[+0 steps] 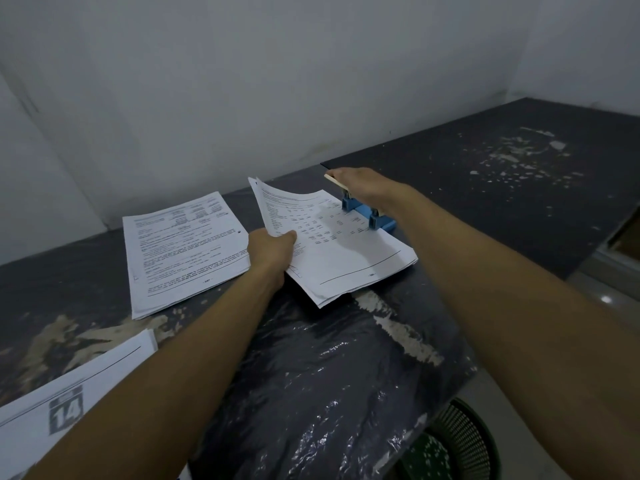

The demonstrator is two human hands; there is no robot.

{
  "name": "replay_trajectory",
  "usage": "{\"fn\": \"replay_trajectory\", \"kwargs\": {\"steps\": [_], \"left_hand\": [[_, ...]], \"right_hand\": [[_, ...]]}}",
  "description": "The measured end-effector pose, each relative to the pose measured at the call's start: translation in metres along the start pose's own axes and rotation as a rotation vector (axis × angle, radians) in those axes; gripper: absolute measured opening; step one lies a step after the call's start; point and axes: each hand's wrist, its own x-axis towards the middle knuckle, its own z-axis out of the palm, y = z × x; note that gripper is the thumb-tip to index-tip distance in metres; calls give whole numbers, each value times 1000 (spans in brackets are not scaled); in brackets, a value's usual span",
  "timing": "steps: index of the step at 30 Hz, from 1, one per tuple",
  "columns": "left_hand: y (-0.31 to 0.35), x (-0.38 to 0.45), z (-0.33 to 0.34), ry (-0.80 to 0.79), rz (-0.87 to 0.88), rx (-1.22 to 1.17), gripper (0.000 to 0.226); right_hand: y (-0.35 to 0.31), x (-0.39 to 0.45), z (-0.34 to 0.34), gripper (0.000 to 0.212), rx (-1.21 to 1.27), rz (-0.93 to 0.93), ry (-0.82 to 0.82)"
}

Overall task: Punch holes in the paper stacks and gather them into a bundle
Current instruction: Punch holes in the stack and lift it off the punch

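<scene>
Now, at a dark, scuffed counter [346, 358] set against a pale wall, a person's right hand [360, 187] presses palm-down on the cream lever of a blue hole punch [369, 216] near the counter's back edge, fingers curled over the handle. The left hand [272, 249] pinches the near-left edge of a printed paper stack [346, 258] — thumb on top, fingers underneath — so that this side curls up off the surface while the far edge sits in the punch's slot. Just to the left, a second stack of printed sheets [183, 254] lies flat on the counter, untouched by either hand and apart from the first. A third batch of pages [69, 403], showing a large "14", rests at the front-left corner, partly under the left forearm. Beyond the counter's front-right corner, a green mesh wastebasket [457, 445] stands on the floor.
</scene>
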Motion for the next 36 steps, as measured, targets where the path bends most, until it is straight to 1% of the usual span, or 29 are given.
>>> {"fn": "replay_trajectory", "kwargs": {"steps": [3, 5, 6, 8, 12, 14, 18, 23, 27, 29, 32, 36], "left_hand": [[-2, -1, 3, 0, 2, -7, 14], [-3, -1, 3, 4, 13, -11, 14], [-3, -1, 3, 4, 20, -15, 14], [-3, -1, 3, 2, 26, -22, 14], [-3, -2, 3, 4, 11, -23, 12], [-3, -3, 3, -4, 7, -47, 13], [-3, -3, 4, -2, 5, -56, 13], [-3, -5, 6, 25, 4, -15, 13], [-2, -4, 6, 31, -4, 3, 12], [-2, -5, 6, 39, -2, 16, 12], [-2, -6, 6, 40, 1, 26, 13], [-2, -7, 6, 45, 16, 46, 12]], "right_hand": [[1, 0, -1, 41, 8, -34, 2], [2, 0, 0, 48, 13, -73, 48], [2, 2, 0, 49, -23, -100, 65], [3, 2, 2, 49, -2, -115, 76], [1, -1, 3, 46, 84, -50, 69], [0, 0, 5, 43, 67, 16, 9], [0, 1, 8, 51, -66, -4, 6], [2, 3, 9, 51, -161, -62, -2], [3, 3, 11, 47, -173, -65, -9], [3, 2, 14, 46, -129, -47, -24], [1, -1, 20, 49, -54, -26, -16], [-1, -4, 24, 48, -87, -37, 8]]}}
